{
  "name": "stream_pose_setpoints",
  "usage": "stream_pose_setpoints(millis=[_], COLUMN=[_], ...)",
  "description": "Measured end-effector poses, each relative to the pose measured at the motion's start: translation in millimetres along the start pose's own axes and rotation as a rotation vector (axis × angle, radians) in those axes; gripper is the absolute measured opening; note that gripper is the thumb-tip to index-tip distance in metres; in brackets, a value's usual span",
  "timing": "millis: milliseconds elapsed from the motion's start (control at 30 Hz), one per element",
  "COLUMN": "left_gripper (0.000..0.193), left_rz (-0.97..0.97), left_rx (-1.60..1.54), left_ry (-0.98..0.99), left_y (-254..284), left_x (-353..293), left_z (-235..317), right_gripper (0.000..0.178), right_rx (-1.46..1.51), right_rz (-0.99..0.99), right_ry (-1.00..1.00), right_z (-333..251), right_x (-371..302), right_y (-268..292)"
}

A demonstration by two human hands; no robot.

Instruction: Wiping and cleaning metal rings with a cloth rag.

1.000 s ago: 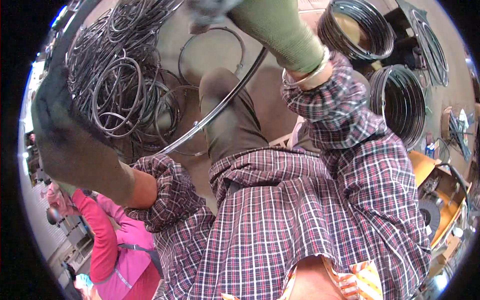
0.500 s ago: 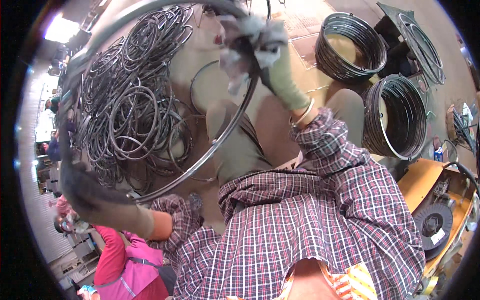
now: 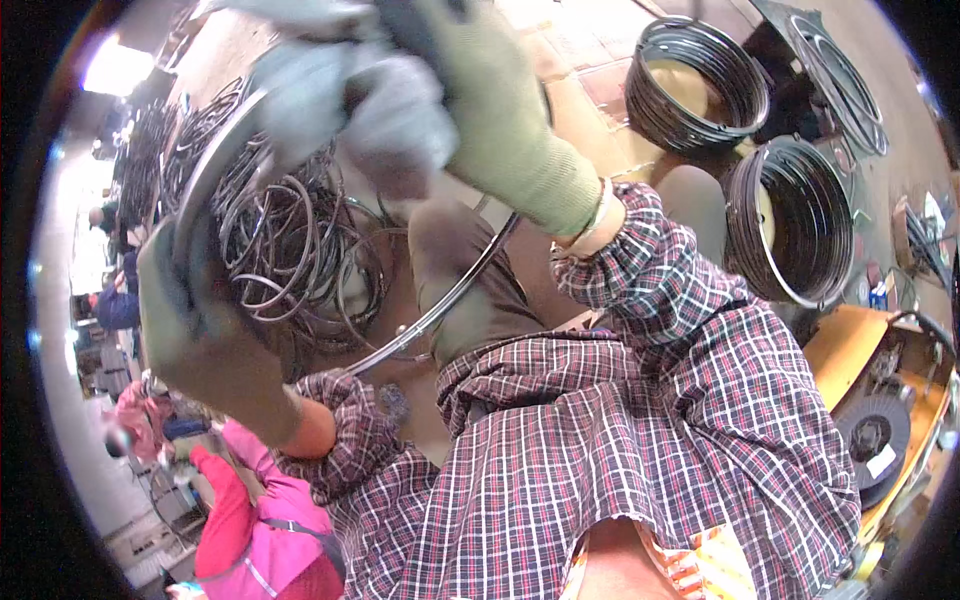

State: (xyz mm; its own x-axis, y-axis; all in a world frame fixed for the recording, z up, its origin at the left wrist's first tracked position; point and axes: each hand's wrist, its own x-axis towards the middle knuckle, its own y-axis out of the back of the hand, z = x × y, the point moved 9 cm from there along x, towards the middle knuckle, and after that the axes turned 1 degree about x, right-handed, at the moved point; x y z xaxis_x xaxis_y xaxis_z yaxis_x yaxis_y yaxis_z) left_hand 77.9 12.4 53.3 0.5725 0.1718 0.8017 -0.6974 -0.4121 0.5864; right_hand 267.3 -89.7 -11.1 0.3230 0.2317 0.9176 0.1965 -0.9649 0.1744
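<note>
Shiny dark hoop of metal-like tubing [image 3: 425, 323], spanning upper left to centre of the frame, has the person's olive-gloved left hand [image 3: 190, 290] curled around its left side, while the olive-gloved right hand [image 3: 475, 85], at the top of the frame, clutches a crumpled grey-blue cloth [image 3: 400, 120] against or near its upper arc, blur hiding which. Rubbing along it would likely go best with even cloth pressure and a steady left hold; being round, it points no single way and has no clear long axis, its lower arc slanting up rightward across the olive trouser leg [image 3: 450, 250]
</note>
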Motion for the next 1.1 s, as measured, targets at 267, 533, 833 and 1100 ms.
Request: stream_pose_setpoints(millis=[267,533,833,1100], left_gripper=[0.023,0.026,0.035,0.043], left_rz=[0.01,0.01,0.003,0.052], left_rx=[0.035,-0.078,0.18,0.08], left_ry=[0.137,0.158,0.228,0.144], left_y=[2,-3,-19,-1], left_x=[0,-10,-9,-22], left_z=[-6,-14,-40,-55], right_gripper=[0.036,0.05,0.023,0.012], right_rx=[0.253,0.207,0.292,0.665], right_rz=[-0.055,0.003,-0.106,-0.14], right_ry=[-0.401,-0.504,-0.749,-0.932], right_z=[134,60,147,112], right_x=[-207,-41,-219,-118], right_y=[-10,29,-30,-4])
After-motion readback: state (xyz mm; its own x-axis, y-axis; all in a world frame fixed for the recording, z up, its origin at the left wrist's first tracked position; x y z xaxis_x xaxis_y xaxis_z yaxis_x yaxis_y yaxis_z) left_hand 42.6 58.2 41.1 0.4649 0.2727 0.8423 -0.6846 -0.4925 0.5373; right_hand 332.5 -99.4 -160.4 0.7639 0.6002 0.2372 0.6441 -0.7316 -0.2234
